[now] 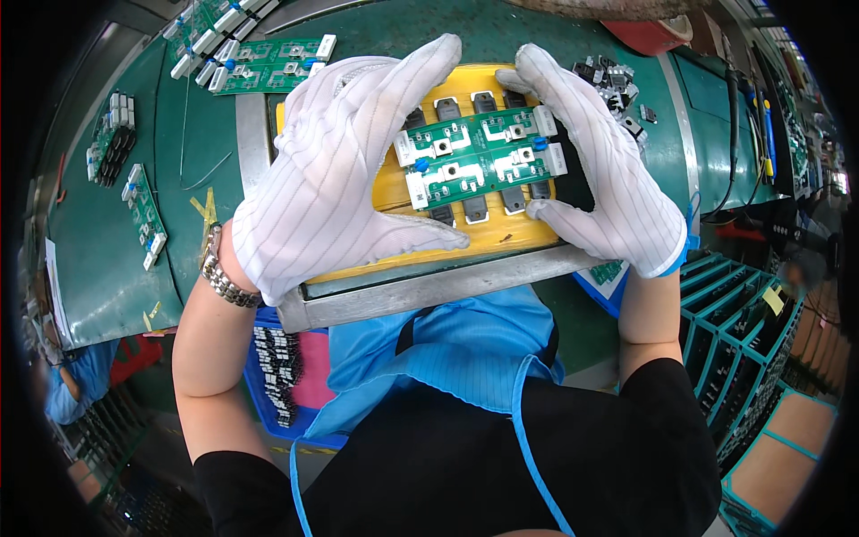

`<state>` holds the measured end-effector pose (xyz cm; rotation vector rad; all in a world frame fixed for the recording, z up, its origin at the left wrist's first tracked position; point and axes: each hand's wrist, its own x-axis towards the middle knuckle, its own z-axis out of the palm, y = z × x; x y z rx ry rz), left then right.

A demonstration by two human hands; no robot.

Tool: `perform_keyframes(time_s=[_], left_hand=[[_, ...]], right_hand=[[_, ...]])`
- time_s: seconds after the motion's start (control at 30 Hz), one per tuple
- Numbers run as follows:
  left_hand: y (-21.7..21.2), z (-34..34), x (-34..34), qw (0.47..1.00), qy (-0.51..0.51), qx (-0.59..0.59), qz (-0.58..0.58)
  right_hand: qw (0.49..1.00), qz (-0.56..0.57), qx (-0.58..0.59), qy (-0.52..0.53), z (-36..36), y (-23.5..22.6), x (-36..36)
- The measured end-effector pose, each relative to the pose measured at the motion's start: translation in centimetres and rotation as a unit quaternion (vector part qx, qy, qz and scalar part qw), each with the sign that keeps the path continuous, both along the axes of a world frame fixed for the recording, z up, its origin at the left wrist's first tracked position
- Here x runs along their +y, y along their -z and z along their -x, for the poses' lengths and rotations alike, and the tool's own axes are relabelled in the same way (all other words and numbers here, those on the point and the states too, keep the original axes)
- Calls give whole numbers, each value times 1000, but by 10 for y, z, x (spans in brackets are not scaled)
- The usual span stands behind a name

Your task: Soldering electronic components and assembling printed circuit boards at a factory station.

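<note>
green worktable point(98, 277), glossy; teal rack point(729, 347) lower right, tan panels point(799, 425) below.

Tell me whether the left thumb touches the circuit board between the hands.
Apart: in the head view, the yellow base shows between left thumb and green circuit board.

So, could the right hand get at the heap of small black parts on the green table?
Probably yes: the heap lies just past the back of the right hand, with nothing visible between them, though it would likely have to turn from the circuit board.
</note>
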<state>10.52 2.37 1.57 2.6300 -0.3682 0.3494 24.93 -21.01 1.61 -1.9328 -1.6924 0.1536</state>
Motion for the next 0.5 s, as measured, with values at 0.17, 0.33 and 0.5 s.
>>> perform_keyframes(time_s=[0.17, 0.33, 0.5], left_hand=[[-3, -5, -3, 999, 13, -16, -34], [-7, -6, -5, 997, 20, -21, -78], [2, 1, -1, 1000, -3, -1, -21]], right_hand=[[1000, -11, 2, 0, 3, 0, 2], [1000, -4, 10, 0, 3, 1, 2], [1000, -14, 15, -13, 1, 1, 1]])
